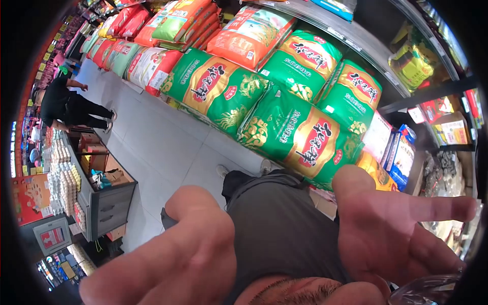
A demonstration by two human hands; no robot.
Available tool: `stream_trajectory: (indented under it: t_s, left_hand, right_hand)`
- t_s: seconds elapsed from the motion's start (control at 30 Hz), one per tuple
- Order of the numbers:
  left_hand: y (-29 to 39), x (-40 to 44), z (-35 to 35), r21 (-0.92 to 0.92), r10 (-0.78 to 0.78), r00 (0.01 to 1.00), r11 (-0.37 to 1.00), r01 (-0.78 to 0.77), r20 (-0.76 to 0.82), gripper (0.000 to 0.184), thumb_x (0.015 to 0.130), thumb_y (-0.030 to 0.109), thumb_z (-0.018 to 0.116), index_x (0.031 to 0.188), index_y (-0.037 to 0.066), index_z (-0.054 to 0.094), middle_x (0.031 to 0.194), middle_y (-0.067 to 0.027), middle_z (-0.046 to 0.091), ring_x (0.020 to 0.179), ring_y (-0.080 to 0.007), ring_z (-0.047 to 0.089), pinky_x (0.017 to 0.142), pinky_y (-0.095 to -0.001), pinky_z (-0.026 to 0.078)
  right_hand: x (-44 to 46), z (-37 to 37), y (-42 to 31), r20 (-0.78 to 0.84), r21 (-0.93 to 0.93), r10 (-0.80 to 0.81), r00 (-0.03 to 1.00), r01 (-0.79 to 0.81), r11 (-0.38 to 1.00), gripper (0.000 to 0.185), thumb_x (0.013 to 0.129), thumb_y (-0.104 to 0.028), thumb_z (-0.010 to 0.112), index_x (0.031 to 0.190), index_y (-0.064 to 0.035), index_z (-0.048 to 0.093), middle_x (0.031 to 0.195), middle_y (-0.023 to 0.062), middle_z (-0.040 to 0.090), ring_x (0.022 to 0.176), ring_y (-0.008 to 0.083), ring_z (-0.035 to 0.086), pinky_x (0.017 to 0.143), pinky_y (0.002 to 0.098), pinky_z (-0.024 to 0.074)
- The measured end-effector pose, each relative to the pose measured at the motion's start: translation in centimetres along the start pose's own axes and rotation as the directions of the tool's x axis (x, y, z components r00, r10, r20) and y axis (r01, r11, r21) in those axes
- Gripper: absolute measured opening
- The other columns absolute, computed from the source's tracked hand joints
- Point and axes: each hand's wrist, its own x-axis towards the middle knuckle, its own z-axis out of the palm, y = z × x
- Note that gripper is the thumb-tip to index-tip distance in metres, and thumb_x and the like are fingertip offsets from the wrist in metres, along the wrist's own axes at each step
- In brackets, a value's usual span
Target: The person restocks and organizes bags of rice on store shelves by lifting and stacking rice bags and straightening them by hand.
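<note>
My left hand [168, 259] is raised close to the camera at the lower left. Its fingers run toward the bottom edge and do not show clearly, so I cannot tell how they are bent. At the lower right my right hand [391, 229] is held up palm toward me, one finger stretched out and the others slightly bent, with nothing in the palm. Below it shows a piece of clear, shiny plastic [427, 292]; whether they touch is unclear. Between the hands is my dark shirt. Large green rice bags [305, 134] lie stacked in front of me, beyond both hands.
Red and white bags [152, 66] continue the row to the left. Shelves [351, 43] rise behind the stacks. Across the tiled aisle [162, 137] stand a grey cabinet [109, 203] and many stacked egg trays [63, 180]. A person in black [68, 104] bends near them.
</note>
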Motion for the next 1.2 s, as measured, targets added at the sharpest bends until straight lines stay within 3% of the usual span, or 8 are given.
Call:
stream_trajectory:
  t_s: [0.4, 0.53, 0.57, 0.6, 0.77, 1.0, 1.07, 1.2]
  left_hand:
    - [1.9, -0.7, 7.4, 0.296, 0.291, 0.952, 0.905, -0.305, 0.093, 0.058, 0.096, 0.0, 0.058, 0.148, -0.005, 0.032, 0.144, -0.0409, 0.035, 0.13, -0.0539, 0.045, 0.107, -0.0629, 0.042]
    - [8.1, -6.5, 9.5, -0.04, -0.186, 0.324, -0.911, -0.41, 0.928, 0.058, 0.105, 0.039, 0.043, 0.158, 0.033, 0.019, 0.162, -0.0178, 0.024, 0.146, -0.0394, 0.03, 0.116, -0.066, 0.02]
    - [9.8, -13.1, 14.3, -0.123, -0.011, 0.824, -0.99, 0.071, 0.566, 0.058, 0.106, 0.046, 0.032, 0.159, 0.025, 0.019, 0.165, -0.0168, 0.015, 0.151, -0.0364, 0.016, 0.121, -0.0615, 0.008]
    - [11.8, -17.3, 14.2, 0.247, 0.472, 0.327, -0.804, 0.541, 0.819, 0.064, 0.105, 0.052, 0.019, 0.157, 0.014, 0.027, 0.163, -0.0179, 0.021, 0.152, -0.0343, 0.014, 0.123, -0.0522, 0.009]
    - [18.6, -48.1, 15.5, -0.061, 0.81, 0.174, -0.169, 0.984, 0.561, 0.052, 0.108, 0.025, 0.032, 0.15, -0.007, 0.032, 0.159, -0.0206, 0.031, 0.149, -0.0299, 0.027, 0.122, -0.0364, 0.019]
    - [1.4, -83.9, 14.1, -0.61, 0.781, -0.624, 0.5, 0.615, 0.011, 0.035, 0.094, 0.023, 0.049, 0.11, -0.005, 0.061, 0.119, -0.0334, 0.06, 0.109, -0.0437, 0.06, 0.091, -0.0493, 0.052]
    - [-2.7, -81.7, 13.3, 0.525, 0.257, -0.957, 0.8, 0.289, 0.135, 0.025, 0.088, 0.015, 0.048, 0.1, -0.003, 0.061, 0.097, -0.0222, 0.062, 0.097, -0.0408, 0.062, 0.08, -0.0587, 0.051]
    - [-3.7, -84.4, 14.3, 0.614, 0.369, -0.911, 0.68, 0.399, 0.183, 0.024, 0.087, 0.016, 0.051, 0.1, 0.0, 0.061, 0.093, -0.0176, 0.059, 0.092, -0.0348, 0.062, 0.075, -0.0552, 0.053]
  right_hand:
    - [-1.6, 9.3, 12.5, -0.015, -0.258, -0.069, 0.997, 0.063, 0.964, 0.064, 0.101, -0.055, 0.037, 0.157, -0.0261, 0.025, 0.163, -0.0003, 0.022, 0.152, 0.0192, 0.014, 0.118, 0.0666, 0.0084]
    - [-6.1, 11.7, 16.5, -0.353, -0.678, 0.48, 0.803, -0.573, 0.461, 0.07, 0.091, -0.021, 0.049, 0.156, -0.0051, 0.026, 0.161, 0.0149, 0.027, 0.15, 0.028, 0.022, 0.123, 0.0499, 0.0123]
    - [-9.6, 9.5, 19.4, -0.123, -0.69, 0.533, 0.837, -0.458, 0.56, 0.062, 0.094, -0.014, 0.044, 0.151, 0.005, 0.029, 0.162, 0.019, 0.024, 0.149, 0.0311, 0.025, 0.122, 0.0406, 0.0172]
    - [-13.6, 8.8, 21.4, -0.107, -0.733, 0.621, 0.777, -0.483, 0.478, 0.06, 0.096, -0.013, 0.045, 0.151, 0.0033, 0.031, 0.161, 0.0186, 0.025, 0.148, 0.0315, 0.026, 0.121, 0.043, 0.0202]
    - [-39.8, 3.4, 23.2, -0.43, -0.826, 0.884, 0.185, -0.476, -0.302, 0.069, 0.091, -0.029, 0.061, 0.146, 0.0053, 0.037, 0.155, 0.034, 0.022, 0.145, 0.0473, 0.025, 0.118, 0.0486, 0.0271]
    - [-51.9, 3.5, 17.3, -0.616, -0.682, 0.728, -0.299, -0.261, -0.684, 0.086, 0.082, -0.041, 0.068, 0.148, 0.0038, 0.036, 0.157, 0.038, 0.012, 0.145, 0.0517, 0.019, 0.121, 0.0491, 0.0205]
    - [-52.0, 4.5, 17.6, -0.62, -0.692, 0.723, -0.303, -0.223, -0.687, 0.087, 0.082, -0.043, 0.067, 0.149, 0.0024, 0.036, 0.158, 0.0374, 0.008, 0.146, 0.0512, 0.016, 0.121, 0.0495, 0.0187]
    - [-51.9, 3.7, 20.4, -0.597, -0.706, 0.698, -0.396, -0.153, -0.691, 0.092, 0.078, -0.052, 0.07, 0.154, -0.0127, 0.036, 0.16, 0.0341, 0.0, 0.149, 0.0505, 0.009, 0.122, 0.0501, 0.017]
